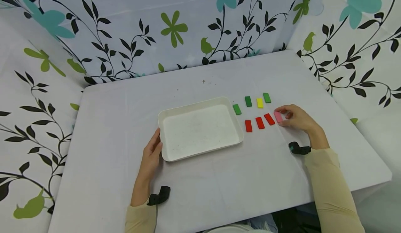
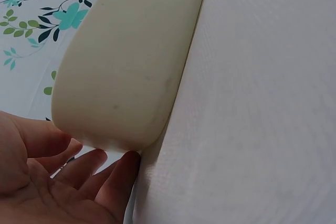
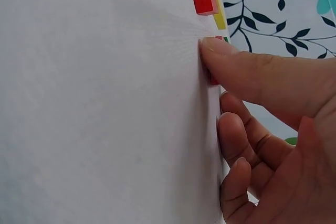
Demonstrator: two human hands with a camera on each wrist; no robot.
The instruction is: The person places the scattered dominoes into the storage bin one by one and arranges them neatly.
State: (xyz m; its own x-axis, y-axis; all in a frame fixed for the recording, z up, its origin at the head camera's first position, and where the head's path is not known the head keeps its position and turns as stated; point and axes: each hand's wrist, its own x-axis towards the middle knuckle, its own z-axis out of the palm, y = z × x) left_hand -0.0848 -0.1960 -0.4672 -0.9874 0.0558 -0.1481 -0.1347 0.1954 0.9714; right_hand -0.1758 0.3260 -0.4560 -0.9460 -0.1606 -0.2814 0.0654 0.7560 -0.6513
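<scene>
My right hand [image 1: 296, 118] pinches a pink block [image 1: 278, 116] between thumb and forefinger, low on the white table. In the right wrist view the thumb covers much of that block, and the other fingers curl loosely beside it. Left of it lie red blocks [image 1: 260, 123] in a slanting row, with green blocks [image 1: 248, 101] and a yellow block [image 1: 260, 102] behind them. At the left end of a white rectangular tray [image 1: 200, 153], my left hand [image 1: 151, 156] rests its fingertips on the outer wall. Those fingers are relaxed in the left wrist view [image 2: 79, 182].
The white-covered table [image 1: 219, 184] has a patterned cloth [image 1: 188, 3] hanging along its back and sides. Small dark specks [image 1: 203, 82] dot the surface behind the tray. Each wrist wears a black strap-like device [image 1: 299, 148].
</scene>
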